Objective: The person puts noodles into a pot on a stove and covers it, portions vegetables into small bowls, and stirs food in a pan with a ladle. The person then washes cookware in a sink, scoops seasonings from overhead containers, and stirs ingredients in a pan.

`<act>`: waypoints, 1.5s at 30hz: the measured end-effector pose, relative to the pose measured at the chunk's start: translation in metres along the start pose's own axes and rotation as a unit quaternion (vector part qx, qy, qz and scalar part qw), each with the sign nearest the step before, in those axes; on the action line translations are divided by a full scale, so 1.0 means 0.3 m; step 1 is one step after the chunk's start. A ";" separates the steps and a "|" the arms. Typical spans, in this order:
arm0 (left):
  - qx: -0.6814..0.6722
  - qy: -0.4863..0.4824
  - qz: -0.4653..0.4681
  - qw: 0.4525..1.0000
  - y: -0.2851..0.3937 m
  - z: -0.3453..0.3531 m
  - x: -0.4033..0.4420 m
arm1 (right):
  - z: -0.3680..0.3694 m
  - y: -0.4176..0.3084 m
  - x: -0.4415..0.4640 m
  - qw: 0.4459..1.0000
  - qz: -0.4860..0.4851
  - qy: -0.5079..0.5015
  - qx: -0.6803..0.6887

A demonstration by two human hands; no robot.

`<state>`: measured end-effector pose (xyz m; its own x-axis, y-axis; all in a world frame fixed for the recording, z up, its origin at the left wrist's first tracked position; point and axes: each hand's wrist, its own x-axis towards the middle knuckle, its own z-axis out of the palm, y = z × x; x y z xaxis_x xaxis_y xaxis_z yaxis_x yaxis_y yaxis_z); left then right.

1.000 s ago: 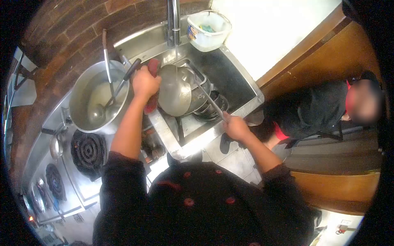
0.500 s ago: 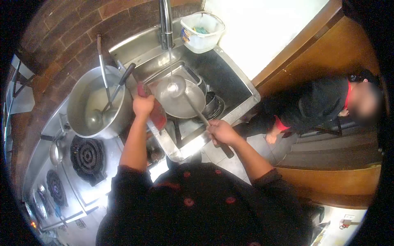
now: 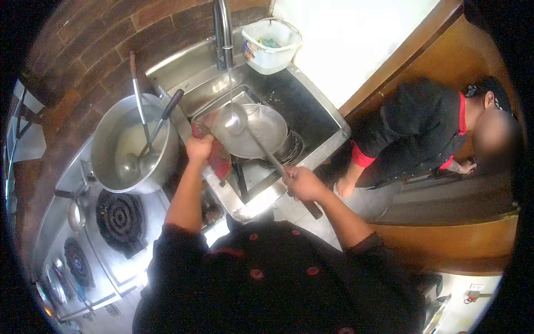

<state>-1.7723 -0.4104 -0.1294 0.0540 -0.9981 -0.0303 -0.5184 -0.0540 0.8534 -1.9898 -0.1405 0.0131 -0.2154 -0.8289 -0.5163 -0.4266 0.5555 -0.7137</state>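
We see the right hand (image 3: 305,183) closed round a long grey metal ladle with a brown handle end (image 3: 264,146), fingers wrapped and together. Its round bowl sits under the stream from the tall chrome faucet (image 3: 223,39), over a shallow round silver-grey pan (image 3: 272,125) in the steel sink (image 3: 253,209). Left hand (image 3: 199,148) curled on a flat dark-red cloth or pad (image 3: 220,161) at the sink's edge; fingers bunched, tips not visible.

Risks, our judgement: a tilt of the ladle bowl could throw water over the sink rim, the stream striking its curve. A wet handle could turn in the right hand. The pan may rock if the ladle presses its edge, as its footing looks uneven. A leftward swing could knock the black-handled ladle (image 3: 173,104) in the big dull aluminium pot (image 3: 103,165) of cloudy liquid, beside the sink.

Hard to make out: what lies beneath the cloth, whether the left hand also holds a pan handle, the dark pieces under the pan, and the contents of the white plastic tub (image 3: 271,60).
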 end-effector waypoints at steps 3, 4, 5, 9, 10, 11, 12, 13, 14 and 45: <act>0.034 -0.005 -0.062 0.997 0.086 -0.045 -0.013 | -0.022 -0.018 -0.127 0.998 -0.020 -0.033 -0.057; 0.013 0.024 -0.017 0.999 0.060 -0.035 0.008 | -0.027 0.040 -0.148 0.990 -0.104 0.017 -0.090; -0.009 0.055 0.028 0.998 0.031 -0.036 0.033 | -0.042 0.084 -0.159 0.987 -0.103 0.034 -0.118; 0.057 0.074 0.048 0.994 0.265 -0.173 -0.079 | -0.071 0.096 -0.154 0.965 -0.088 0.080 -0.234; 0.057 0.090 0.095 0.990 0.293 -0.184 -0.092 | -0.067 0.093 -0.140 0.964 -0.084 0.092 -0.235; 0.057 0.105 0.139 0.983 0.312 -0.191 -0.104 | -0.067 0.095 -0.126 0.963 -0.080 0.104 -0.237; 0.057 0.121 0.182 0.974 0.329 -0.199 -0.114 | -0.066 0.117 -0.104 0.952 -0.105 0.130 -0.255; 0.076 0.116 0.190 0.972 0.351 -0.212 -0.121 | -0.059 0.145 -0.078 0.941 -0.129 0.154 -0.272; 0.096 0.110 0.197 0.969 0.371 -0.229 -0.128 | -0.051 0.169 -0.061 0.929 -0.154 0.177 -0.288; 0.201 0.283 0.364 0.864 0.457 -0.404 -0.608 | -0.392 -0.032 0.333 0.793 -0.265 0.291 -0.466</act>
<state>-1.7497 -0.2322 0.0562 -0.0613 -0.6032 0.7952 -0.8393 0.4624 0.2860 -2.1105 -0.2364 0.0242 -0.0424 -0.9704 0.2376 -0.9977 0.0539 0.0421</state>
